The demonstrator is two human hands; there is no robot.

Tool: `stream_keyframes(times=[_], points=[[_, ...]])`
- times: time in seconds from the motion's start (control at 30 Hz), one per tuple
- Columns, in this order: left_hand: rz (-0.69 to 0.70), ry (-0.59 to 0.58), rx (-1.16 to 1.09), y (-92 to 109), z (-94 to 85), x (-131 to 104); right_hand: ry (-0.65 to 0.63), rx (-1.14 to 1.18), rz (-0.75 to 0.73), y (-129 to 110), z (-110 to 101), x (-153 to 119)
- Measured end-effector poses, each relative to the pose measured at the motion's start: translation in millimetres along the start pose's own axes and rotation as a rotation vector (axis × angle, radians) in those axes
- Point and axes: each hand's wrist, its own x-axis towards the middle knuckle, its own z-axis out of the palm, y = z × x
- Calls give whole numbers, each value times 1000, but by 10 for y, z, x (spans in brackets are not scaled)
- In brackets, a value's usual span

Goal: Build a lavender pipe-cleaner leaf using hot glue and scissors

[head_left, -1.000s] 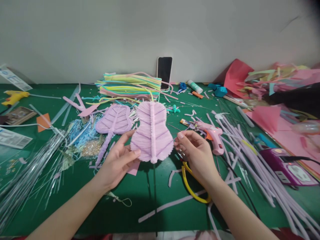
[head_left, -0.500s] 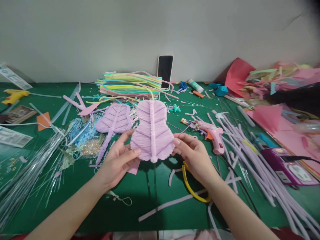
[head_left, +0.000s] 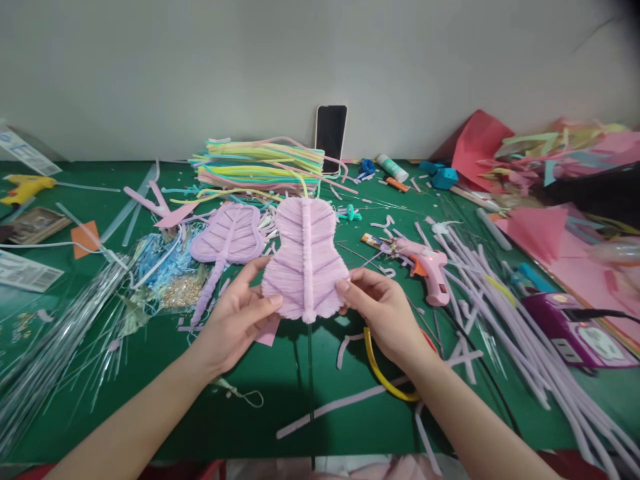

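Observation:
Between my two hands I hold up a lilac pipe-cleaner fan (head_left: 323,257), wide at the bottom and narrower at its waist, with a fuzzy rib down the middle. My left hand (head_left: 240,317) pinches its lower left edge, thumb on the front. On the lower right edge, my right hand (head_left: 383,310) grips with the thumb in front and fingers behind. A second lilac fan (head_left: 230,235) with a twisted handle lies behind my left hand. To the right of my right hand rests a pink glue gun (head_left: 425,263), its switch lit red.
A bundle of coloured pipe cleaners (head_left: 260,163) lies at the back by an upright phone (head_left: 331,137). Loose lilac pipe cleaners (head_left: 515,320) spread at right near a purple device (head_left: 575,333). Silvery strands (head_left: 65,340) and a yellow glue gun (head_left: 25,189) are at left.
The lilac fan stays held in both hands, with only a slight shift. My right thumb has moved a little left over its edge. The whole view has tipped slightly.

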Motion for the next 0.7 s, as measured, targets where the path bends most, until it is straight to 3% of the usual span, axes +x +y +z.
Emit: stream_keyframes(times=[0.4, 0.7], points=[[2, 3, 1, -5, -9, 5, 9, 5, 10, -26, 8, -6], [3, 10, -14, 9, 9, -16, -149, -18, 14, -2, 8, -42]])
